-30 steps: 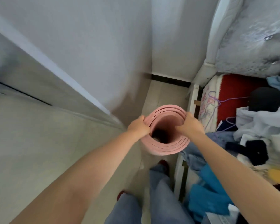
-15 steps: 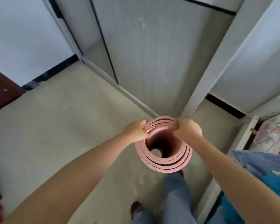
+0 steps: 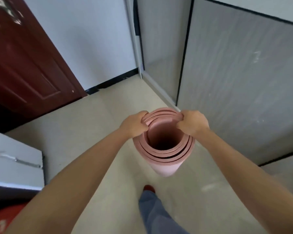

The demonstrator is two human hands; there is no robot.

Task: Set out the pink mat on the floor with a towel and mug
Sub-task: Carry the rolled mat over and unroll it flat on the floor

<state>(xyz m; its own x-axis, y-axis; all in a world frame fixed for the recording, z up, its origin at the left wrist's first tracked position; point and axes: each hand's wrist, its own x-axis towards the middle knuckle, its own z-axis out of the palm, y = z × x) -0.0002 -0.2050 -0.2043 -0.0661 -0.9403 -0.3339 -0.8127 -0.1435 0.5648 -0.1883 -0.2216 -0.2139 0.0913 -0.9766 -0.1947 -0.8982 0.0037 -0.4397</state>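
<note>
The pink mat (image 3: 164, 149) is rolled into a tube and carried on end, its long axis running nearly straight down from the hands toward the floor (image 3: 85, 132); the camera looks into its open top, where the coiled layers show as rings; its lower end seems to hang clear of the floor, though the contact point cannot be made out for certain. The left hand (image 3: 134, 126) is closed over the top rim on the left side, fingers (image 3: 145, 115) curled over the edge into the layers; the right hand (image 3: 192, 123) is clamped the same way on the opposite side of the rim; both sit level with each other, so neither is nearer the work. Judging from this, the coming move turns on that upright axis; the tube must be tipped to lie flat along the floor before it can unroll, and the open stretch of floor lies ahead and to the left, toward the dark red door (image 3: 24, 65); the grey panelled wall (image 3: 235, 81) stands close on the right, and a leg in jeans (image 3: 152, 211) steps just below the roll. No towel or mug is in sight.
</note>
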